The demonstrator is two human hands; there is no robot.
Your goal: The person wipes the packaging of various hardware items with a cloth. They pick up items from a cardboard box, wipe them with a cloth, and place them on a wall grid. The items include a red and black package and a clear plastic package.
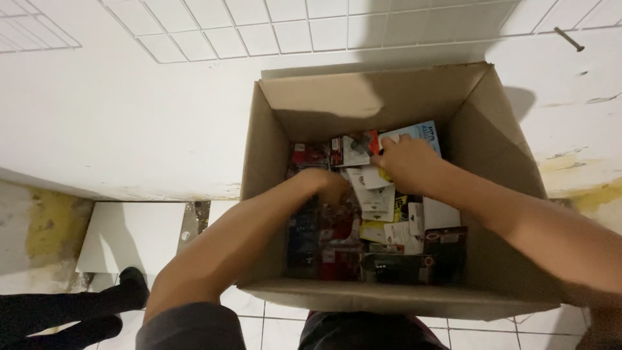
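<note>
An open cardboard box (476,129) stands in front of me, filled with several small packaged items: white cards, red and black packs (337,256). Both my arms reach down into it. My left hand (327,185) is buried among the packs near the box's left middle, fingers curled down into them; what it grips is hidden. My right hand (408,162) lies over the packs toward the back, fingers closed around a small white and red carded pack (355,150). A blue and white card (424,133) sticks up just behind that hand.
The box rests against a white tiled ledge (129,116) and wall. A dark nail or screw (569,39) lies on the ledge at top right. A person's dark-clothed leg and shoe (126,288) show at lower left on the tiled floor.
</note>
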